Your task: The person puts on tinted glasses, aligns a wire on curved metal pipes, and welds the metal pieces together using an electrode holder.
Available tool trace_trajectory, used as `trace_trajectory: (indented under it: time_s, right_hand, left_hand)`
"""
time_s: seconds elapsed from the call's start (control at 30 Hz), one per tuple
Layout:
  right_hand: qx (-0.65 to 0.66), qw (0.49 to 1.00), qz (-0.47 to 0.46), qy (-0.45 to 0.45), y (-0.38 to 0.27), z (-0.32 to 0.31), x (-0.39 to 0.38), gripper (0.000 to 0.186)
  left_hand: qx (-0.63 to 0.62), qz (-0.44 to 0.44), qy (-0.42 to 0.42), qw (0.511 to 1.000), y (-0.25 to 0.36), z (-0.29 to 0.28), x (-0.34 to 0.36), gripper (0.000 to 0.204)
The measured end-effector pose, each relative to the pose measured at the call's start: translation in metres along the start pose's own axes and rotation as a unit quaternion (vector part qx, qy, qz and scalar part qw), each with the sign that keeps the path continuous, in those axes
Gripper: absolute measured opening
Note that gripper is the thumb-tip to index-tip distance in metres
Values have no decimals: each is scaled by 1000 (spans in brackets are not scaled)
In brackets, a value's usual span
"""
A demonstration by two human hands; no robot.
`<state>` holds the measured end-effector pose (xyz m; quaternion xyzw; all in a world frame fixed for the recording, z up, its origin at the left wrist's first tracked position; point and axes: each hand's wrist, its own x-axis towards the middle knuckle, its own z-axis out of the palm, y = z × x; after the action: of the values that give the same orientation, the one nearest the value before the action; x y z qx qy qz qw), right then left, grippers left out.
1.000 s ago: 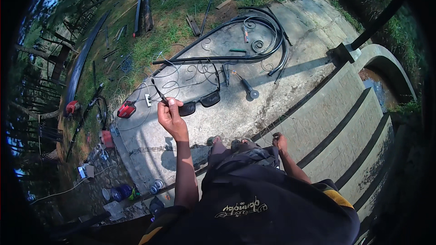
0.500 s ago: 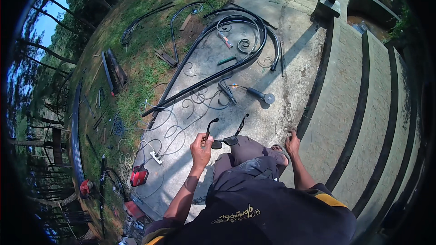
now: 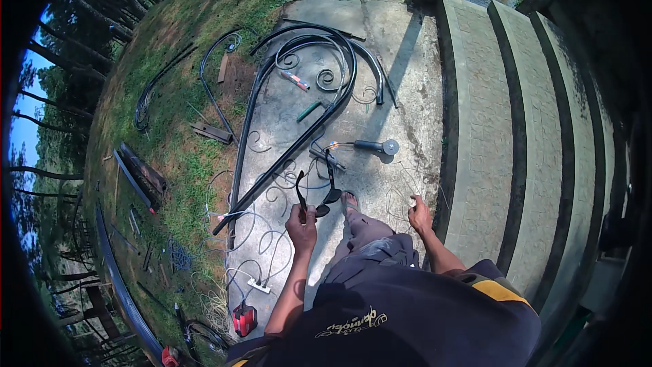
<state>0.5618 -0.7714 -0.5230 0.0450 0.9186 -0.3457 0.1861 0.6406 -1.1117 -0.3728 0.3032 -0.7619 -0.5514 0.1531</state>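
My left hand (image 3: 302,232) is closed on one side of a pair of dark sunglasses (image 3: 331,196). Their temples are unfolded and point away from me. To the right, my right hand (image 3: 420,216) hangs beside my leg, with the index finger held out from the other, loosely bent fingers, and I see nothing in it. Beyond the hands an angle grinder (image 3: 370,145) lies on the concrete, its disc toward the right. A grey clamp-like tool (image 3: 327,158) lies left of the grinder, partly behind the sunglasses.
Long black bent tubes (image 3: 282,187) and metal scrolls (image 3: 329,80) cover the slab's middle, with loose cables around them. A white power strip (image 3: 259,286) and a red-black machine (image 3: 244,318) stand at lower left. Concrete steps (image 3: 475,156) run along the right; grass (image 3: 173,183) borders the left.
The view has shifted, so the slab's things appear further left. One foot now shows ahead on the concrete. My left hand keeps the sunglasses; my right hand has moved slightly left in view.
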Motion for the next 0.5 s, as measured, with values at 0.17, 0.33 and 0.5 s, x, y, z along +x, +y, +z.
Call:
trace_trajectory:
  time_s: [0.17, 0.33, 0.5]
  right_hand:
    - [-2, 998, -24, 57, -34, -4, -1, 43]
    - [17, 993, 1, 113, -70, -8, -12, 51]
    - [34, 962, 106, 251, -78, -9, -57, 59]
  left_hand:
    - [18, 66, -18, 997, 14, 2, 61, 24]
    - [15, 107, -45, 993, -38, 22, 126, 30]
    - [15, 173, -215, 961, 29, 81, 155, 23]
